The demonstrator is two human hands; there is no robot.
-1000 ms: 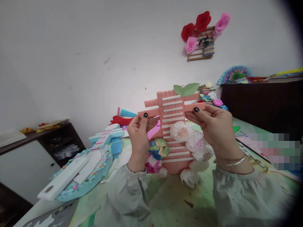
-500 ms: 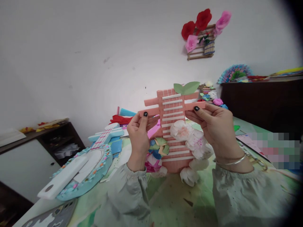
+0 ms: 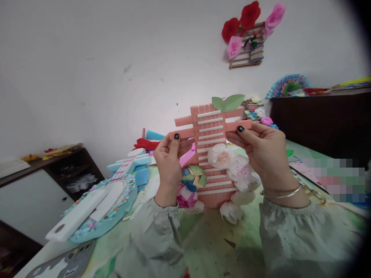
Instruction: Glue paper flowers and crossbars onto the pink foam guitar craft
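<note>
A pink model pipa point(image 3: 210, 135) with white frets and strings stands upright on the table in front of me. My left hand point(image 3: 169, 164) pinches one of its lower side pegs between thumb and fingers. On the other side, my right hand point(image 3: 262, 150) grips the opposite peg the same way. White paper flowers point(image 3: 222, 156) cover the lower right of the body. Green and blue folded petals point(image 3: 195, 177) and magenta ones sit at its lower left. Two green paper leaves point(image 3: 228, 102) top the head.
To the left lies a light blue model instrument point(image 3: 116, 220) edged with small flowers, a white strip across it. A phone point(image 3: 62, 262) rests at the table's near left edge. Red and pink flowers point(image 3: 249, 15) hang on the wall. A dark cabinet point(image 3: 321, 127) stands back right.
The whole view has shifted slightly, with things sitting a little higher in the picture. Both hands keep their hold on the pegs, and the pipa stays upright.
</note>
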